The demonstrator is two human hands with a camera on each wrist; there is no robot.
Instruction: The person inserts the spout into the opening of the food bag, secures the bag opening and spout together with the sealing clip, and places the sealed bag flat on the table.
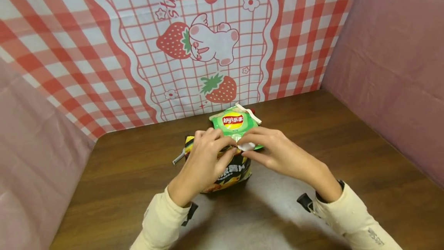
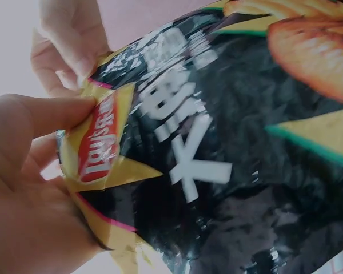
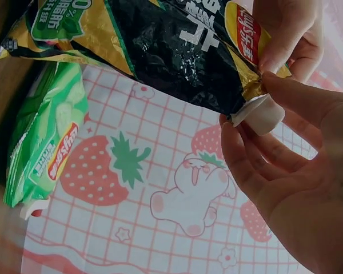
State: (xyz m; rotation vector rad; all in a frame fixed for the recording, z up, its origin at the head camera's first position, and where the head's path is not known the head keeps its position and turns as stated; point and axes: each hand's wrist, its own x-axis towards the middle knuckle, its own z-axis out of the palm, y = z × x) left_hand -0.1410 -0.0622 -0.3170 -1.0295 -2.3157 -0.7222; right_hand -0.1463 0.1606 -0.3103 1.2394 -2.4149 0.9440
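A black and yellow Lay's chip bag (image 1: 227,173) stands upright on the table. My left hand (image 1: 211,153) pinches its top edge between thumb and fingers, close to the Lay's logo in the left wrist view. At the top corner on the other side, my right hand (image 1: 274,147) holds a white bag clip (image 3: 264,116), with the thumb by the gold edge of the bag and fingertips at the clip's lower end. Both hands' fingertips nearly meet in the head view. Behind stands a green Lay's bag (image 1: 232,122) with a white clip strip (image 1: 249,113) along its top.
A narrow silvery strip (image 1: 178,157) sticks out at the left of the black bag. The brown wooden table (image 1: 132,173) ends at a strawberry-print cloth (image 1: 208,49) at the back. Pink cloth (image 1: 392,61) hangs at both sides.
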